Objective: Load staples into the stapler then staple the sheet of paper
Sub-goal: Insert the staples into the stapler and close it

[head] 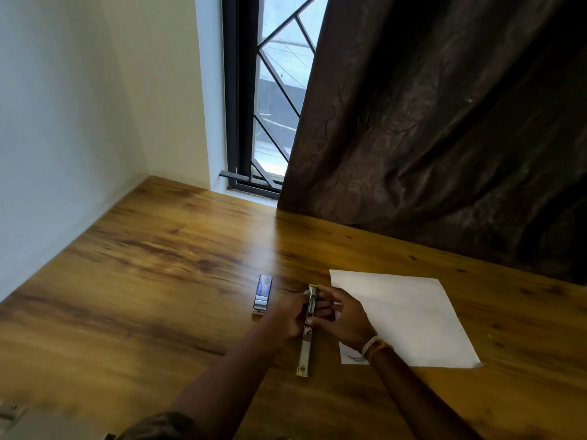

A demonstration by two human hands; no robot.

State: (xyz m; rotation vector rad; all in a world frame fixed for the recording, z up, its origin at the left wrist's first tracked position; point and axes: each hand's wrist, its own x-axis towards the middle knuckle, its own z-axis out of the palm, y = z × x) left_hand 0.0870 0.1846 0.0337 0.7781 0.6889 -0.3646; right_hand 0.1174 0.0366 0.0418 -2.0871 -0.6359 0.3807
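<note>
Two hands, left hand (pixel 293 315) and right hand (pixel 344 317), gripping opened stapler (pixel 307 331), labels unreadable

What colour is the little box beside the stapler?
The staple box is blue and white with a silvery end, seen in the head view.

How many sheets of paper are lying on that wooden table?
1. The sheet of paper lies flat on the table, just right of the hands working on the stapler; the right hand covers its near-left edge.
</note>
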